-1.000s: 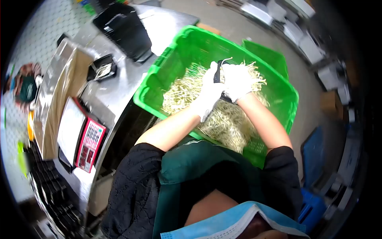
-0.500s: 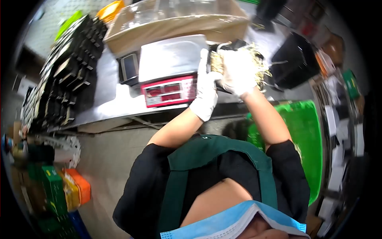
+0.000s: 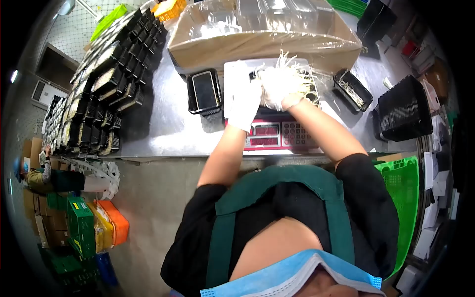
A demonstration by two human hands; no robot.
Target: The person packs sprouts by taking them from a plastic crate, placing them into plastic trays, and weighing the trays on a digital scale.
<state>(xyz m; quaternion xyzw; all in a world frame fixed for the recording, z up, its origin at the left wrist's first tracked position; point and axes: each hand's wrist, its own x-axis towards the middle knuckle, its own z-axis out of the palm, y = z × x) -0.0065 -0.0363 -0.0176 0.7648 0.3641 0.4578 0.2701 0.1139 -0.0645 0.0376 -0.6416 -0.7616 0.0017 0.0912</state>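
My left hand (image 3: 243, 96), in a white glove, is closed at the left side of a mostly hidden black tray (image 3: 253, 75) over the scale. My right hand (image 3: 276, 88), gloved too, presses closed on a bunch of thin pale sprouts (image 3: 303, 84) whose ends stick out above and to the right. Beneath both hands is the light pan of the scale (image 3: 233, 69); its red front panel (image 3: 263, 136) with displays and keys faces me. Left of the scale sits a black tray with a dark, screen-like rectangular object (image 3: 205, 91) in it.
Stacked filled black trays (image 3: 106, 81) rise at the left. Behind the scale is a box (image 3: 267, 49) with clear plastic containers. On the right are a small black tray (image 3: 363, 94) with some sprouts, nested black trays (image 3: 405, 111) and a green crate (image 3: 403, 198). Another person (image 3: 37, 178) stands far left.
Both hands, with the sprouts, have gone from the scale's right edge to above its pan. The view has shifted, and the small tray with sprouts on the right now shows.
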